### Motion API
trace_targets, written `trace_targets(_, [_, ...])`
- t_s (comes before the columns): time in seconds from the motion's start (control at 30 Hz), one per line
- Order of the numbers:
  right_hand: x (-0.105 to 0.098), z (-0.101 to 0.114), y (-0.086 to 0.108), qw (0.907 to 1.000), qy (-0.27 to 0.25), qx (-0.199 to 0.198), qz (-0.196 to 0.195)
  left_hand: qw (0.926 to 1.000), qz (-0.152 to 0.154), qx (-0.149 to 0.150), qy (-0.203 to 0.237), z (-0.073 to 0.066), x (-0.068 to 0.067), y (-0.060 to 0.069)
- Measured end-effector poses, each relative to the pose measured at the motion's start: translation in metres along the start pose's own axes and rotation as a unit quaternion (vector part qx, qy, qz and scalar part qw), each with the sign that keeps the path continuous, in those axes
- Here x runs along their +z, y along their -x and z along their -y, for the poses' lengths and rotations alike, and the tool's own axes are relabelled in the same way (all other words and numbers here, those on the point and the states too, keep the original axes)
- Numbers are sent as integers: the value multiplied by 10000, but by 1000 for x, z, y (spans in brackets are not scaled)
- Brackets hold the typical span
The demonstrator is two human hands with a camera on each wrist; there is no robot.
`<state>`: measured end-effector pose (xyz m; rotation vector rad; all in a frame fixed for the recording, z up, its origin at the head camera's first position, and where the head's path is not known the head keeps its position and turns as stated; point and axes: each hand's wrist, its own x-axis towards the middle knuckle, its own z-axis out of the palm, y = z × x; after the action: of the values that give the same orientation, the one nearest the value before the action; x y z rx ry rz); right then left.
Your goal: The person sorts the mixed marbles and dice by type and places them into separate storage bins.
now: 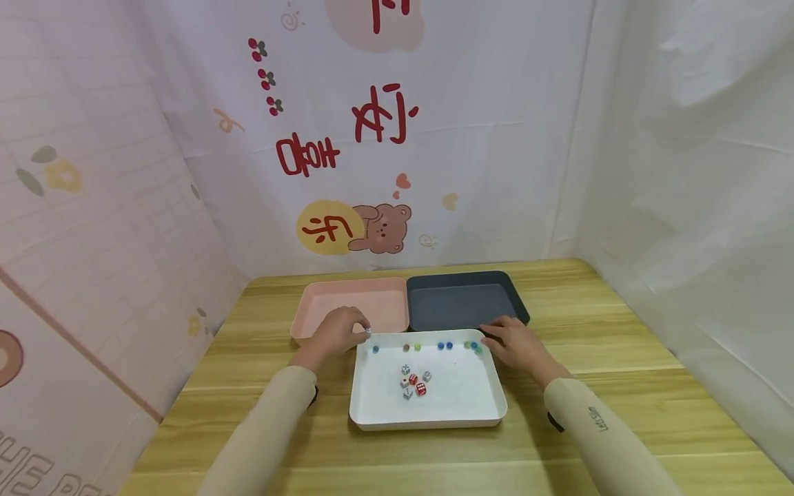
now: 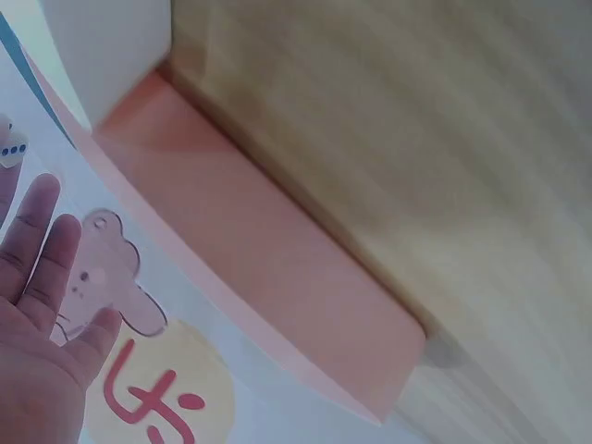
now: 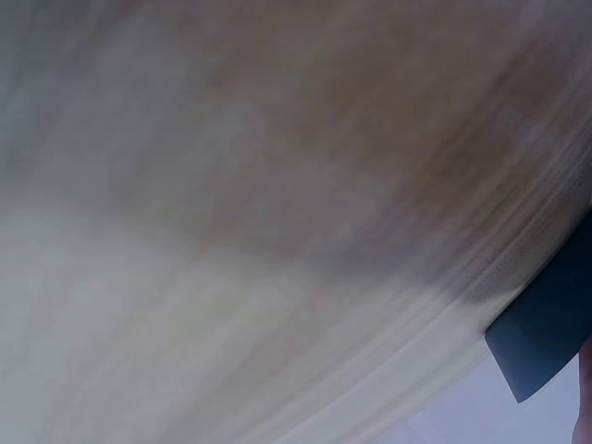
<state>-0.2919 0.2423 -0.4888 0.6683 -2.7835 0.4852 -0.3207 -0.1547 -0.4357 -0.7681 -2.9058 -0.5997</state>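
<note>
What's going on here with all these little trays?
A person's left hand holds a white die by the far left corner of a white tray. Red and white dice and small coloured balls lie inside. The right hand is at the far right corner. Pink and dark trays stand behind.

Worktop (image 1: pixel 608 358): three trays. Rear-left tray (image 1: pixel 378 303) and rear-right tray (image 1: pixel 462 300) side by side; front tray (image 1: pixel 462 403) before both. In front tray: dice (image 1: pixel 413 379) clustered near middle, beads (image 1: pixel 441 346) along rear side, behind dice. Left hand (image 1: pixel 338 332) at rear-left corner, die (image 2: pixel 13 150) at fingertips; right hand (image 1: pixel 520 346) by rear-right corner.
</note>
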Motion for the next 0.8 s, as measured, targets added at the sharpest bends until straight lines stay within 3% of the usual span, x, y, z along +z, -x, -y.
trace_targets(0.33, [1, -3, 1, 9999, 25, -113, -82, 9985, 114, -528, 60, 19, -11, -24])
trace_targets(0.8, [-1, 1, 1, 9999, 40, 44, 143, 9970, 184, -758, -27, 37, 0, -51])
